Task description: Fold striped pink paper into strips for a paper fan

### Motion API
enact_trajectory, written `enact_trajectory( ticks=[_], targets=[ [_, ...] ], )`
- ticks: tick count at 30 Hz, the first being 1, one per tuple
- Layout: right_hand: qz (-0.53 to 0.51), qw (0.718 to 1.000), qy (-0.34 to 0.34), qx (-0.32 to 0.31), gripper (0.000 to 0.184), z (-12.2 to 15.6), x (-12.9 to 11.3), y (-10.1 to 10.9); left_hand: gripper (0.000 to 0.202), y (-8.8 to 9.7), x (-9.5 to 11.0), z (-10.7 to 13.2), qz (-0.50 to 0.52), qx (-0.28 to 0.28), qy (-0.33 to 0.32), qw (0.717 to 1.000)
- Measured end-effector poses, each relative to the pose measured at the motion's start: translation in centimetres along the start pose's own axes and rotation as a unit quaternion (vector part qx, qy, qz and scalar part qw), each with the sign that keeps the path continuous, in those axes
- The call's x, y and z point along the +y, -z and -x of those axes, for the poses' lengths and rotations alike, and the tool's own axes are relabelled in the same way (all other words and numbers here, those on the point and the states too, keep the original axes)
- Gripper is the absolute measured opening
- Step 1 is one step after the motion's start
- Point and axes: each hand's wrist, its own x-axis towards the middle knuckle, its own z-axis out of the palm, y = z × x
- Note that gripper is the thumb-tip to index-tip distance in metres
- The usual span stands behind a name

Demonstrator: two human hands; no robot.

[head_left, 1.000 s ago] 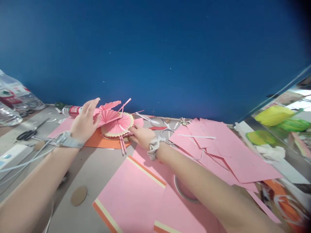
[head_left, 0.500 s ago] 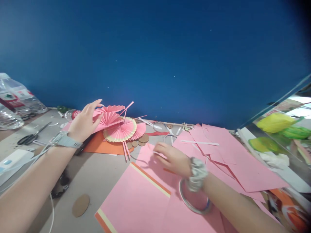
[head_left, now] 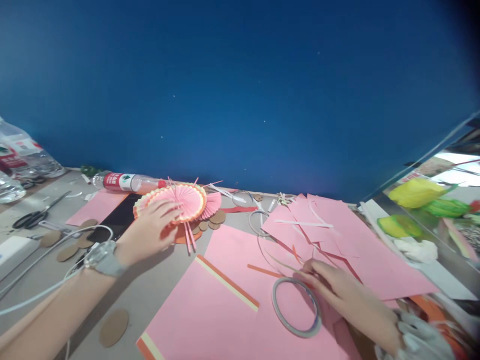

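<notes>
My left hand [head_left: 155,227] lies over a pleated paper fan [head_left: 187,200], pink with a yellow and orange edge. Its fingers are stretched out and touch the top of the fan. A smaller pink fan sits behind, with thin pink strips sticking out. At the right, my right hand [head_left: 337,287] has thumb and fingers pinched on a thin pale strip [head_left: 279,262], which curves away to the left. Just beneath its fingertips a roll of narrow tape [head_left: 275,300] lies flat on pink paper sheets [head_left: 213,310], one edged with orange and cream bands.
Cardboard discs [head_left: 114,327] lie about the table. On the left are scissors [head_left: 32,218], a phone [head_left: 118,218], a lying water bottle [head_left: 131,182] and a white cable [head_left: 41,257]. More pink sheets [head_left: 375,260] overlap on the right. A blue panel [head_left: 243,90] rises behind.
My left hand has come down and rightward onto the fan, uncovering the phone and bottle. My right hand has drawn back to the right, beside the tape roll, and now pinches a thin strip.
</notes>
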Motion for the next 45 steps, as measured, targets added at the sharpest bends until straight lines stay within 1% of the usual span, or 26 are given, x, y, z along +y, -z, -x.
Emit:
enact_trajectory(
  ticks=[3, 6, 9, 13, 15, 17, 19, 21, 23, 25, 26, 27, 30, 32, 34, 35, 38, 39, 42, 45],
  targets=[
    [0.043, 0.999, 0.019, 0.002, 0.022, 0.4, -0.2, -1.2, 0.036, -1.4, 1.0, 0.7, -0.005, -0.027, -0.005, 1.000],
    [0.079, 0.996, 0.030, 0.008, 0.021, 0.8, 0.2, -1.9, 0.039, -2.0, 0.8, 1.3, -0.014, -0.031, 0.007, 0.999],
    [0.096, 0.995, 0.021, 0.011, 0.023, 1.1, 0.7, -2.3, 0.038, -2.1, 0.3, 1.8, -0.019, -0.025, 0.019, 0.999],
    [0.097, 0.995, 0.009, 0.029, 0.022, 1.6, 0.9, -2.6, 0.029, -1.8, 0.0, 2.4, -0.013, -0.014, 0.022, 1.000],
    [0.097, 0.994, 0.015, 0.040, 0.021, 1.8, 0.9, -2.7, 0.024, -1.6, -0.3, 2.7, -0.005, 0.001, 0.026, 1.000],
    [0.097, 0.994, 0.024, 0.052, 0.019, 2.0, 0.9, -2.7, 0.019, -1.2, -0.6, 3.1, 0.000, 0.035, 0.048, 0.998],
    [0.095, 0.993, 0.027, 0.060, 0.019, 2.1, 0.9, -2.6, 0.019, -0.7, -0.9, 3.4, -0.004, 0.088, 0.088, 0.992],
    [0.088, 0.994, 0.021, 0.061, 0.020, 2.1, 0.9, -2.5, 0.030, -0.1, -1.2, 3.6, -0.016, 0.153, 0.134, 0.979],
    [0.074, 0.996, 0.014, 0.055, 0.022, 2.1, 0.7, -2.5, 0.046, 0.5, -1.4, 3.7, -0.031, 0.208, 0.162, 0.964],
    [0.058, 0.997, 0.013, 0.050, 0.024, 2.0, 0.6, -2.6, 0.056, 0.8, -1.5, 3.5, -0.046, 0.230, 0.161, 0.959],
    [0.052, 0.997, 0.013, 0.050, 0.026, 2.0, 0.5, -2.7, 0.057, 0.8, -1.5, 3.3, -0.053, 0.222, 0.150, 0.962],
    [0.046, 0.997, 0.014, 0.053, 0.026, 2.0, 0.4, -2.8, 0.056, 0.7, -1.4, 3.0, -0.060, 0.202, 0.136, 0.968],
    [0.034, 0.997, 0.021, 0.073, 0.028, 1.9, 0.5, -3.3, 0.046, -0.1, -1.2, 2.1, -0.076, 0.112, 0.093, 0.986],
    [0.027, 0.996, 0.031, 0.079, 0.028, 1.9, 0.8, -3.6, 0.039, -1.0, -1.0, 1.6, -0.081, 0.061, 0.076, 0.992],
    [0.023, 0.996, 0.037, 0.080, 0.027, 1.9, 1.1, -3.9, 0.033, -1.8, -0.8, 1.3, -0.083, 0.026, 0.067, 0.994],
    [0.022, 0.996, 0.038, 0.080, 0.026, 2.0, 1.2, -4.0, 0.034, -2.0, -0.7, 1.2, -0.083, 0.013, 0.064, 0.994],
    [0.023, 0.996, 0.034, 0.081, 0.024, 2.0, 1.4, -4.2, 0.049, -2.4, -0.6, 1.0, -0.082, -0.008, 0.056, 0.995],
    [0.025, 0.996, 0.034, 0.081, 0.023, 2.0, 1.4, -4.2, 0.051, -2.4, -0.6, 0.9, -0.082, -0.013, 0.051, 0.995],
    [0.028, 0.996, 0.038, 0.079, 0.022, 2.0, 1.3, -4.2, 0.044, -2.5, -0.5, 0.3, -0.079, -0.016, 0.040, 0.996],
    [0.022, 0.996, 0.034, 0.079, 0.023, 1.9, 1.2, -4.2, 0.039, -2.6, -0.7, -0.4, -0.073, -0.002, 0.044, 0.996]
  ],
)
